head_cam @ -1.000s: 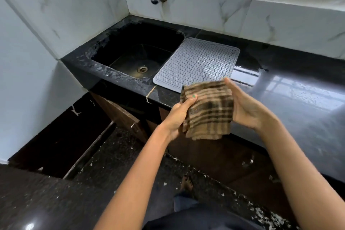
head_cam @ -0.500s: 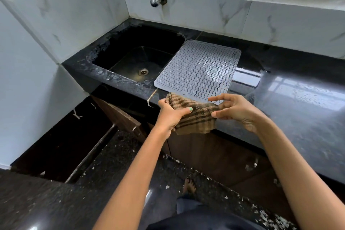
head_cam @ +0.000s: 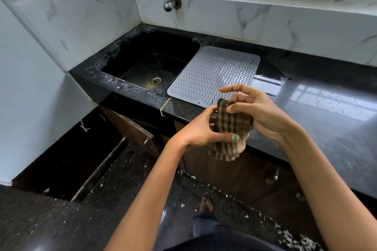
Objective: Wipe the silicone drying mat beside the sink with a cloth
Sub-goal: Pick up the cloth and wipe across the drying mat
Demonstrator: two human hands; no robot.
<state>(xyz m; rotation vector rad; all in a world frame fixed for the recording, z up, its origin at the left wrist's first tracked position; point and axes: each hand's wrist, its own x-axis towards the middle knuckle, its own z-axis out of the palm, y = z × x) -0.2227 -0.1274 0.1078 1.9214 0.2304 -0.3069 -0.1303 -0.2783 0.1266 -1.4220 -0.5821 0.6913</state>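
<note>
Both hands, left (head_cam: 201,128) and right (head_cam: 256,111), grip the bunched cloth (head_cam: 228,128) over the desk's (head_cam: 326,118) front edge, near the mat (head_cam: 214,75).

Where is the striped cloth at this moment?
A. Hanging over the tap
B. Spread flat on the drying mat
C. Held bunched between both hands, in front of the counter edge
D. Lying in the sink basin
C: the cloth is gripped by the left hand and the right hand in front of the counter edge, with the mat bare behind it.
</note>
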